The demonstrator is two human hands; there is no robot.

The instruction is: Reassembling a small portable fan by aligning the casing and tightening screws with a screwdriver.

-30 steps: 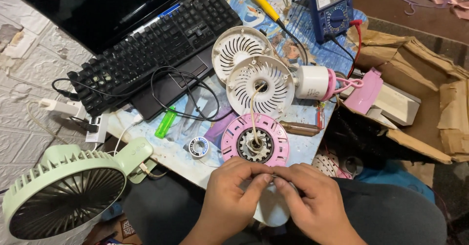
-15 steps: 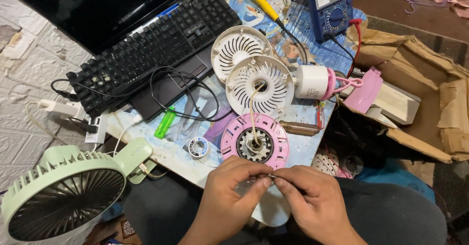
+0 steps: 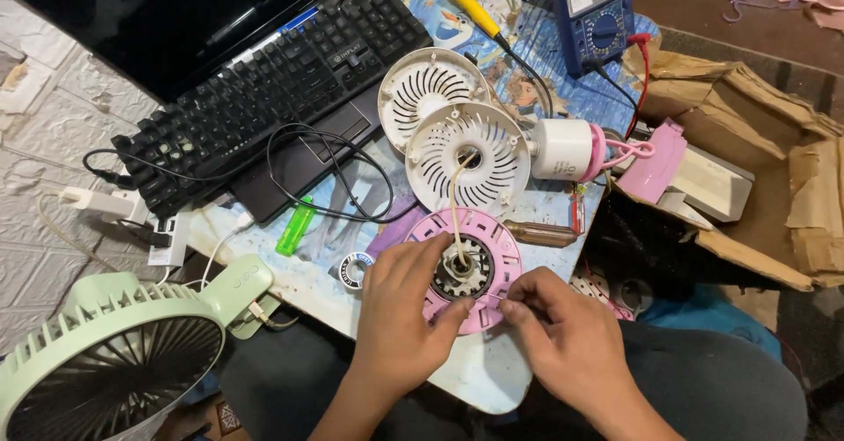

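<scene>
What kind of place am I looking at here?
Likely a makeshift home repair bench for small electronics. A multimeter and soldering iron lie on the table, and both hands work on an opened pink fan part.

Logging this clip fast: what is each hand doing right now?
Left hand: fingers resting on the pink disc, not gripping.
Right hand: pinching at the disc's edge; what it holds cannot be told.
</scene>
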